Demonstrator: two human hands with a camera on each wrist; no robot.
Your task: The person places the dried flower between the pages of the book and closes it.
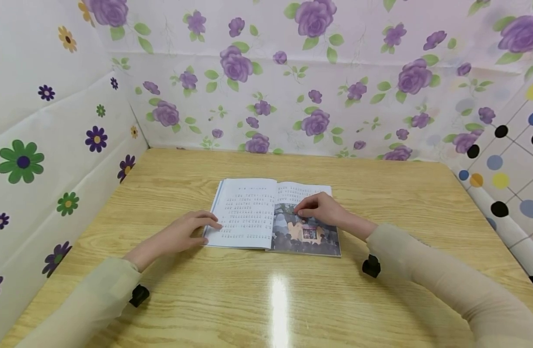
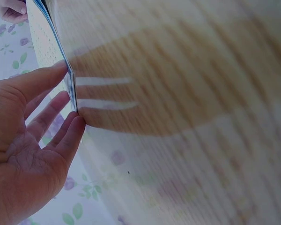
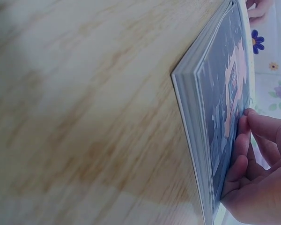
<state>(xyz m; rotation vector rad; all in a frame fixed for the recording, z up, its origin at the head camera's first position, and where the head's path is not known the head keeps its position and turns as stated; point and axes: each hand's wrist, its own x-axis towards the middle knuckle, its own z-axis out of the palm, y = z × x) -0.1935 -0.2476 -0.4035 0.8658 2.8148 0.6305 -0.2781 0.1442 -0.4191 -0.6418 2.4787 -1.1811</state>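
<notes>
An open book (image 1: 249, 198) lies flat, printed lines on its left page and an illustration (image 1: 288, 241) on the lower right page. My left hand (image 1: 189, 232) rests at the book's left edge, with relaxed fingers on the lower left page and the thumb by the near corner. In the left wrist view, fingertips (image 2: 79, 123) touch the book's edge (image 2: 71, 82). My right hand (image 1: 325, 209) rests on the illustrated page. Its loosely bent fingers (image 3: 241, 143) touch the page, thumb close to the index fingertip, and nothing shows between them.
The book lies on a glossy wood-grain table (image 1: 214, 299). A floral sheet (image 1: 249, 87) hangs behind it, with a flower-patterned wall (image 1: 53, 125) at left and a dotted wall (image 1: 510, 183) at right. Black wrist devices hang under the left cuff (image 1: 139, 296) and right cuff (image 1: 371, 266).
</notes>
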